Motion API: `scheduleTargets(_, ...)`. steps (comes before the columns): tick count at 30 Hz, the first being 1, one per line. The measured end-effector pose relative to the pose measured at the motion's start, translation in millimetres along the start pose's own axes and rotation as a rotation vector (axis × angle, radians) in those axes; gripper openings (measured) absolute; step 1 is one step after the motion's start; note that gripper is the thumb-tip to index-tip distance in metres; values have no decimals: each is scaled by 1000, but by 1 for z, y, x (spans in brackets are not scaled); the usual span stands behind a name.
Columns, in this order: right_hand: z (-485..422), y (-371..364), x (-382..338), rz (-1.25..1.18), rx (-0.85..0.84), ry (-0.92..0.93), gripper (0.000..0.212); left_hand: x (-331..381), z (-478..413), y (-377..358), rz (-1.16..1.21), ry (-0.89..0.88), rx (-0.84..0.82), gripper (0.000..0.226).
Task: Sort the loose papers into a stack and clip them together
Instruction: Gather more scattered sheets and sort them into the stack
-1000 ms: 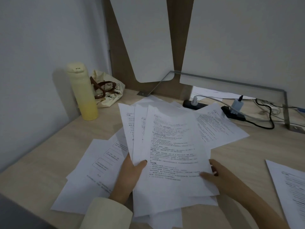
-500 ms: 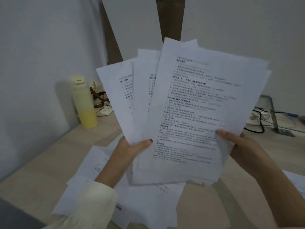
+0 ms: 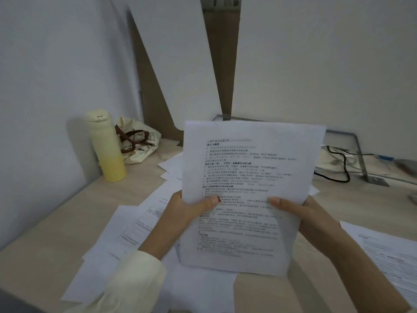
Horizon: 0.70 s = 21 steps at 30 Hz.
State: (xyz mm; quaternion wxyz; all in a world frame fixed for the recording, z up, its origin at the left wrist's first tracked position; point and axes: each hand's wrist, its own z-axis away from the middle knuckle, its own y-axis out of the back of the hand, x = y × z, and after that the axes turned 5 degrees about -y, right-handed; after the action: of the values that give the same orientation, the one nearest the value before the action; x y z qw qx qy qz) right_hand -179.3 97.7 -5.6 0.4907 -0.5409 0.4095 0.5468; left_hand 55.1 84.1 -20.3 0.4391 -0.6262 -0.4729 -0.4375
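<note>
Stack of printed papers [image 3: 246, 195]: squared, held upright above the desk [image 3: 338, 204], left hand [image 3: 187, 211] and right hand [image 3: 309, 215] each gripping a side edge. Remaining: loose sheets [image 3: 126, 236] on desk, further sheet [image 3: 392, 251] at right; no clip visible. Nearby: yellow bottle [image 3: 106, 145], tote bag [image 3: 137, 141], cables [image 3: 340, 163].

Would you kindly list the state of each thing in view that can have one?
Held stack: squared up, upright, off the desk.
Left hand: shut on the stack's left edge.
Right hand: shut on its right edge.
Loose sheets: flat on the desk, scattered.
Bottle: upright, lid closed.
Bag: slumped beside the bottle.
</note>
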Motion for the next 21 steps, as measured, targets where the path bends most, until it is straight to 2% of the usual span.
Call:
scheduleTargets(5,4,4,-12,32,57,112,30,1,-2,1,-6,-32,55,21)
scheduleTargets(7,6,7,-2,98,69,81,37,-11,5,3,-22,33,65,21)
scheduleTargets(9,8,6,15,135,90,9,24,-25,13,0,-38,119,42,23)
scheduleTargets(10,9,5,22,147,96,-20,24,-29,16,-2,-49,142,38,24)
scheduleTargets(14,13,4,22,149,135,-48,23,-26,14,-14,-79,118,78,15)
scheduleTargets(18,23,19,9,157,312,-61,26,-12,13,-35,-112,28,125,12)
scheduleTargets(21,44,41,5,233,465,-77,24,-10,14,-63,-130,0,96,18)
